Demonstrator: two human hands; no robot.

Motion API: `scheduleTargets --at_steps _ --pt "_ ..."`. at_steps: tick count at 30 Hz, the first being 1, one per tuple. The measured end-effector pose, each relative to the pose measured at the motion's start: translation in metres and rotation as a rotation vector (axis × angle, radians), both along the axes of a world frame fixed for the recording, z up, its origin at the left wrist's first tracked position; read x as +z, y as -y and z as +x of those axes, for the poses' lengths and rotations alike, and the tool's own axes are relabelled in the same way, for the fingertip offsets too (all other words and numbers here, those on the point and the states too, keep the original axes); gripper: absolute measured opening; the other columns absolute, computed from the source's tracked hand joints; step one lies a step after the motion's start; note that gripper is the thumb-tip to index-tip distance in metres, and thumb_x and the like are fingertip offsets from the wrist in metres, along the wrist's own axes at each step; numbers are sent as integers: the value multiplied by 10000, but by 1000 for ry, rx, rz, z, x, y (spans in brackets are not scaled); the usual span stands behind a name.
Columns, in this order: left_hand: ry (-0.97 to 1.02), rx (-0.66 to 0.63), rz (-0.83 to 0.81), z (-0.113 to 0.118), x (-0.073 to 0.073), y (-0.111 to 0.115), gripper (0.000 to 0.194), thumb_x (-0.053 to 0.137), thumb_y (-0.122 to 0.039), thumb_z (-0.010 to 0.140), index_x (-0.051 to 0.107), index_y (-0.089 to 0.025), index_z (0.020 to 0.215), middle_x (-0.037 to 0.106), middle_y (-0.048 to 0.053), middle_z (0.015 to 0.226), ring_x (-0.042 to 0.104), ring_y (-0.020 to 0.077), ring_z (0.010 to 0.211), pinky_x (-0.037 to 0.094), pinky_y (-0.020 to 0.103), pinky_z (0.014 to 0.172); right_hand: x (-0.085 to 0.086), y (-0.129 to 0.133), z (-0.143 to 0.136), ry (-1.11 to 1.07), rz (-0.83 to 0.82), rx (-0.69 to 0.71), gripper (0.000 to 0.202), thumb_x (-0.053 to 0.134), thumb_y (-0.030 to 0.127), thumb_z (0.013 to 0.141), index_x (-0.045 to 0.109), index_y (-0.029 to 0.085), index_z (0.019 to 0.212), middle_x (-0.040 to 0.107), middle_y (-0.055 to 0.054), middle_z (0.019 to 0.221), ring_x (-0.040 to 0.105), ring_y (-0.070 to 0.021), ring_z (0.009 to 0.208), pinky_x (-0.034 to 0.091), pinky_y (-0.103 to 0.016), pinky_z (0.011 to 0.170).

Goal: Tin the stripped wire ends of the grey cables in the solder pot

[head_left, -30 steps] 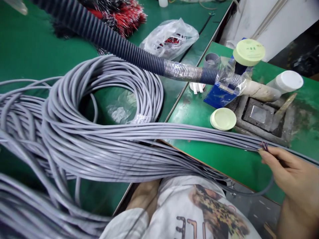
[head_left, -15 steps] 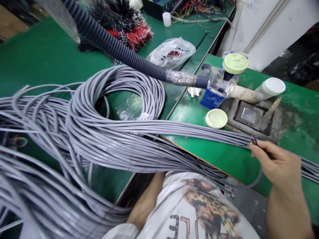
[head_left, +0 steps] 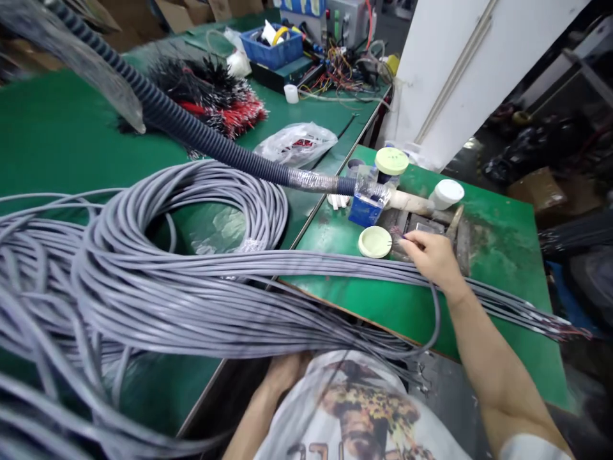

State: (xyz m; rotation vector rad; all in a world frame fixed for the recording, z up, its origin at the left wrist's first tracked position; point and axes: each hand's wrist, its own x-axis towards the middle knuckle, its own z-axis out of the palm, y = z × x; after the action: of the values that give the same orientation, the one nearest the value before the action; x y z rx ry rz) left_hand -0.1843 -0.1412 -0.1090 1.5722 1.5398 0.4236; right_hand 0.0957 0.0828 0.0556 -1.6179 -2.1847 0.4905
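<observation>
Head view: grey cable end held in the right hand [head_left: 433,259], fingers pinched together just behind its fanned, thin dark wires [head_left: 396,235]. Wires pointed left, over the gap between the pale green dish [head_left: 375,242] and the dark square block [head_left: 462,246]; contact with either cannot be told. From the hand, the held grey cable [head_left: 437,313] is curved down to the near side, towards the bundle.

Left hand [head_left: 291,365]: mostly hidden at the near edge of the bundle, forearm seen below; grip cannot be told. Hands well apart.

Large grey cable coil [head_left: 268,214] laid on the left green table [head_left: 43,140], bound with clear wrap at its right side. One flat run of cables [head_left: 335,263] is stretched right across the right green bench [head_left: 517,255], passing under the right wrist; stripped ends [head_left: 565,327] spread at the far right. More grey cable is heaped at left.

Ribbed dark hose [head_left: 205,137] slanted down from upper left, joined to a pale pipe [head_left: 412,202] above the block. Tan stick [head_left: 454,222] tilted at the block's right side. Blue box [head_left: 364,212] beside the pipe; white-lidded tub [head_left: 447,193] just right of it. Pale green lid [head_left: 391,161] seen behind. Clear plastic bag [head_left: 299,144] and red-and-black bristly wire bunch [head_left: 225,112] noted beyond the coil.
</observation>
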Motion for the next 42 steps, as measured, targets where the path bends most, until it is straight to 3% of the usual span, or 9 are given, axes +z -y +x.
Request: scheduleTargets --at_steps 2,5,8,10,14,20,25,31,42 --pt "9 -71 -109 -5 10 3 262 514 -338 903 695 -203 770 698 19 745 648 189 664 455 255 569 -6 -11 -7 46 -6 33 248 532 333 860 664 180 716 621 0 602 534 -136 573 318 -240 552" --pt "113 -175 -336 -12 47 2 451 385 -424 945 677 -170 712 684 20 697 614 180 647 420 240 570 -14 -23 -18 134 -37 74 240 525 320 862 678 177 744 678 -25 675 577 -152 625 323 -241 567" --pt "376 -180 -412 -12 87 -9 408 398 -444 940 699 -173 894 708 28 871 622 191 808 460 237 705 -20 -29 -29 287 -77 98 260 508 336 876 689 183 770 704 -42 738 604 -161 672 342 -242 594" --pt "573 -145 -413 -7 103 -20 328 460 -397 924 691 -186 1022 709 50 1003 628 203 917 472 256 808 -23 -33 -35 380 -91 111 269 495 342 884 707 189 824 720 -55 797 625 -176 736 360 -247 629" --pt "789 -56 -261 8 111 -41 275 564 -328 881 680 -171 1075 708 95 1018 641 209 931 491 292 829 -29 -37 -44 452 -83 133 280 478 336 890 723 233 978 733 -70 906 639 -210 814 383 -274 681" --pt "668 -115 144 25 124 -77 216 567 -264 882 685 -171 1037 694 69 865 598 138 730 461 241 667 -19 -34 -35 489 -41 102 290 477 354 893 724 203 897 728 -84 866 635 -205 779 361 -269 639" --pt "451 -200 474 56 111 -106 192 536 -239 896 682 -159 993 619 38 696 552 137 673 426 257 659 -3 -31 25 382 73 -61 297 498 391 874 709 201 787 707 -40 738 611 -176 676 334 -260 594" --pt "278 -300 583 95 72 -116 194 486 -230 918 667 -181 967 669 43 757 591 148 696 437 256 663 -19 -32 91 476 -7 -339 278 518 379 845 725 203 789 716 -55 750 618 -193 714 336 -259 597" --pt "273 -274 606 92 65 -114 168 506 -239 914 659 -195 966 653 25 725 595 135 671 436 239 629 -43 -43 92 534 -74 -418 260 526 387 824 727 223 810 732 -82 840 651 -227 803 388 -274 648"
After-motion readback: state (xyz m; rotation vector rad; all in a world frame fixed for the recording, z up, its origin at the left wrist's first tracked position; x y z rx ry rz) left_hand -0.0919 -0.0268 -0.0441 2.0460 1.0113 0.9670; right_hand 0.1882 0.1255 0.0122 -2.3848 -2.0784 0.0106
